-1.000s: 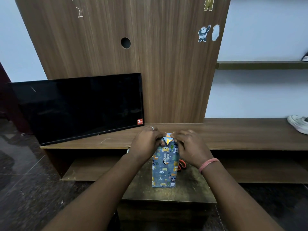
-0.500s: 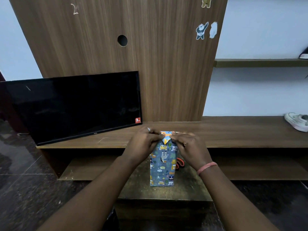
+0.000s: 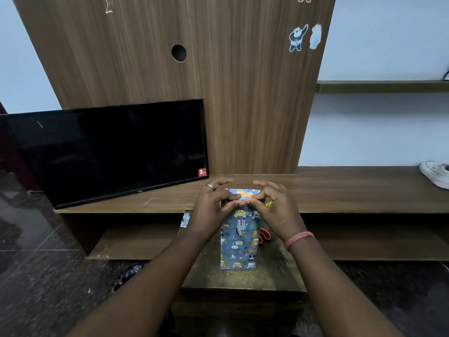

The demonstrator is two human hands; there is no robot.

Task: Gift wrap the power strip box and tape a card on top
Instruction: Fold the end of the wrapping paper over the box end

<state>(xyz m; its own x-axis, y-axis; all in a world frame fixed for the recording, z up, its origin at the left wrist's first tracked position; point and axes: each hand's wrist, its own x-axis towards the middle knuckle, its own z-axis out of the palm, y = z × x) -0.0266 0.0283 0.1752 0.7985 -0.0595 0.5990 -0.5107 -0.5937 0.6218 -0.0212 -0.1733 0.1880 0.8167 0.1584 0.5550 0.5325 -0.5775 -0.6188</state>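
Head view: a tall rectangular box wrapped in blue cartoon-animal gift paper (image 3: 239,237) stands upright near the middle of a small worn brown surface (image 3: 279,276), closer to its far edge. Both hands meet at the box's top end. Left hand (image 3: 213,207), silver ring on one finger, pinches the folded paper at the top near edge with thumb and forefinger; other fingers fan up, loose. Right hand (image 3: 277,210), pink band on the wrist, pinches the same fold from the other side; the fingertips of the two hands touch or nearly touch over the paper. An orange-handled item (image 3: 266,235) lies on the surface just behind the box on the right, mostly hidden, can't tell what it is. A scrap of patterned paper (image 3: 185,219) sits at the surface's far left corner. Beyond, a black flat TV screen (image 3: 109,152) leans on a wooden wall unit's shelf (image 3: 352,190); a white shoe (image 3: 436,173) rests at the shelf's right end.
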